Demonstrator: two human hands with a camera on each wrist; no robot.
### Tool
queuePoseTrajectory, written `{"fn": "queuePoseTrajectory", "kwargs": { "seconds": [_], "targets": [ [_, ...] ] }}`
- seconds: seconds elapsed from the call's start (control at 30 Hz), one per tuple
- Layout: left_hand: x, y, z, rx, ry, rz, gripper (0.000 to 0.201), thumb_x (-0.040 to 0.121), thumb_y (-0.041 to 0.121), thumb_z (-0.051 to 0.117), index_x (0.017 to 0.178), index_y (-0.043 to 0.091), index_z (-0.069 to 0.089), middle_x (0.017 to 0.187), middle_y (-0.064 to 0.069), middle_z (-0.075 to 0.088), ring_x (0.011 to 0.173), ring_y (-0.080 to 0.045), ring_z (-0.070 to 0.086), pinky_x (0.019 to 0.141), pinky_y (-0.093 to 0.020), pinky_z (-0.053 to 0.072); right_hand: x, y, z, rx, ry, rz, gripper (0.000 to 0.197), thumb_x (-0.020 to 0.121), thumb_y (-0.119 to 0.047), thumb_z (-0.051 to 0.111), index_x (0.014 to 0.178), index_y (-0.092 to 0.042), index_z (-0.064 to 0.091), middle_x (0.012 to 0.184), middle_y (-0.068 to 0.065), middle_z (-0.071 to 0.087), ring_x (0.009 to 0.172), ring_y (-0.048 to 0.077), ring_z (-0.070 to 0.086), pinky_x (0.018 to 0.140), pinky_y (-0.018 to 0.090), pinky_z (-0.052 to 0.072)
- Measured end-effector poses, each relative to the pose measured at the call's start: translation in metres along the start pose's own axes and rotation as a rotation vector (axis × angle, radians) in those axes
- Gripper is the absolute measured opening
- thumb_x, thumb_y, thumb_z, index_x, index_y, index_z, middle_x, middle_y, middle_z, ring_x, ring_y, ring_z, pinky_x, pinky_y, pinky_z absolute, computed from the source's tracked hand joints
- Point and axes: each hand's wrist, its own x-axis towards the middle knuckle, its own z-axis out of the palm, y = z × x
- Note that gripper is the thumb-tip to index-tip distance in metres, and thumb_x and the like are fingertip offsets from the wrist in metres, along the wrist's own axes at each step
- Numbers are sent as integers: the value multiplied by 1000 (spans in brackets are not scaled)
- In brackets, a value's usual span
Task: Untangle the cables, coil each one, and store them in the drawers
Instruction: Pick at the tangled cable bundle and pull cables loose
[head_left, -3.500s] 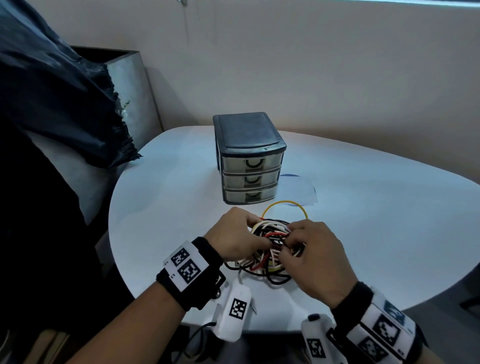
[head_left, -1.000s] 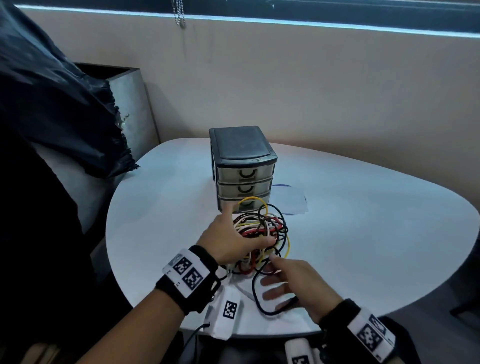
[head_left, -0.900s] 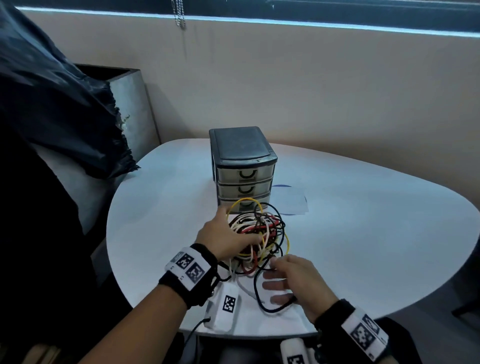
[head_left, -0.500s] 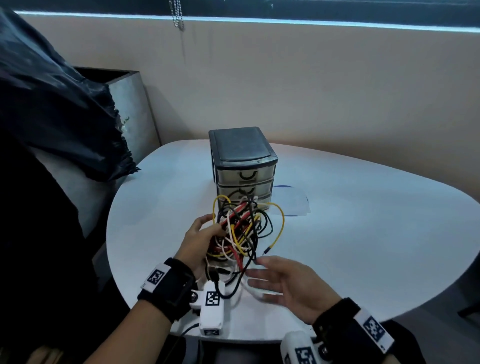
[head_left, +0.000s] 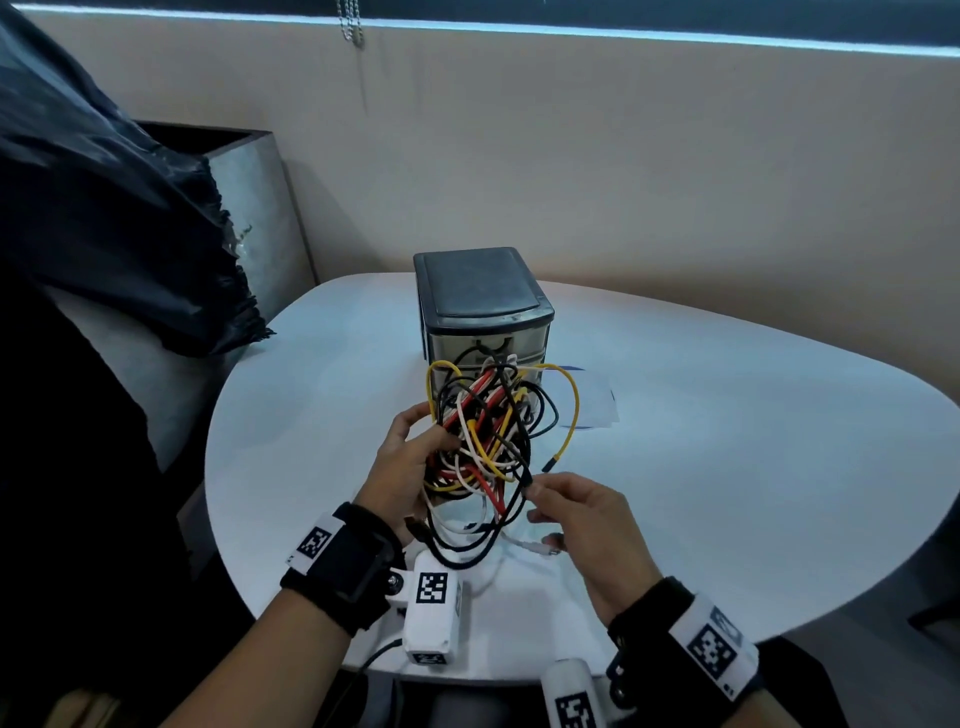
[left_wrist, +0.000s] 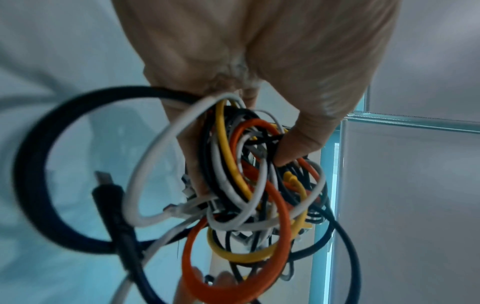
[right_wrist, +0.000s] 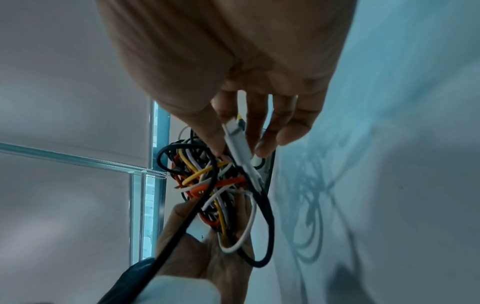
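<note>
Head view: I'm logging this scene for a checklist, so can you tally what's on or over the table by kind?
Drawer unit: 1
Cable tangle: 1
Sheet of paper: 1
Hands: 2 (left hand grips the tangle, right hand pinches a white plug)
Total: 5

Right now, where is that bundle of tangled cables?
The tangled cables are held up above the white table by the left hand, just in front of the drawer unit.

no readable text or numbers, only black-and-white square marker codes on wristbands (head_left: 712, 647) and wrist camera housings (head_left: 432, 590)
</note>
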Motion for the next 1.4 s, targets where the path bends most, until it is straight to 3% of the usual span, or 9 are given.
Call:
{"fn": "queuePoseTrajectory", "kwargs": {
  "seconds": [0.1, 0.33, 0.53, 0.73, 0.9, 1.1, 1.23, 1.33, 1.4],
  "targets": [
    [-3, -1, 1, 20, -14, 3, 43, 87, -4, 55, 121, 21, 51, 81, -15, 69, 61, -28, 64, 57, -35, 57, 3, -7, -3, -85, 141, -158, 8, 86, -14, 71, 83, -20, 75, 79, -2, 73, 68, 9, 61, 61, 19, 49],
    [-10, -5, 3, 48, -31, -2, 47, 86, -5, 57, 125, 20, 51, 83, -18, 66, 64, -29, 61, 55, -33, 54, 15, -16, -12, -354, -1, -187, 6, 83, -14, 76, 76, -14, 77, 54, -14, 62, 42, -1, 48, 46, 9, 35],
    [-4, -6, 5, 159, 25, -21, 49, 83, -5, 61, 122, 23, 54, 82, -18, 66, 70, -30, 61, 73, -43, 52, 22, -17, -12, -235, 169, -239, 11, 94, -7, 55, 93, -18, 54, 69, 8, 70, 61, 19, 69, 63, 39, 57],
    [-10, -11, 0, 148, -8, 9, 52, 82, -9, 61, 123, 23, 55, 98, -23, 69, 82, -34, 64, 88, -55, 52, 31, -16, -18, -516, -8, -173, 25, 92, -27, 63, 69, -19, 70, 57, -1, 61, 54, 15, 53, 60, 30, 45],
    [-12, -6, -1, 223, -45, 76, 54, 81, -15, 60, 119, 23, 59, 96, -17, 71, 75, -29, 67, 71, -40, 56, 32, -22, -24, -689, -186, -212, 23, 86, -20, 70, 64, -19, 71, 52, -3, 49, 47, 9, 39, 52, 22, 36],
    [-12, 10, 2, 440, -102, 90, 55, 77, -17, 64, 113, 24, 62, 98, -20, 68, 69, -24, 68, 63, -36, 58, 28, -20, -18, -995, 17, -433, 11, 87, -24, 55, 77, -20, 54, 81, -7, 58, 73, 17, 55, 65, 32, 44],
    [-12, 21, 5, 556, -137, 100, 53, 76, -16, 64, 110, 25, 63, 98, -17, 68, 67, -22, 68, 57, -29, 55, 26, -15, -23, -1304, 96, -694, 21, 73, -17, 67, 74, -20, 46, 67, -5, 52, 58, 21, 49, 45, 26, 24],
    [-15, 19, 7, 580, -136, 103, 50, 78, -15, 63, 110, 23, 63, 94, -13, 66, 61, -20, 66, 52, -26, 52, 31, -20, -30, -1334, 179, -701, 31, 59, -8, 76, 71, -18, 49, 58, -4, 47, 46, 20, 34, 45, 16, 6],
    [-15, 15, 9, 579, -124, 109, 49, 79, -13, 63, 110, 25, 62, 96, -13, 66, 62, -21, 67, 52, -27, 52, 32, -22, -32, -1276, 247, -668, 28, 64, -7, 74, 69, -16, 48, 56, -4, 46, 47, 20, 31, 44, 17, 11]
  ]
}}
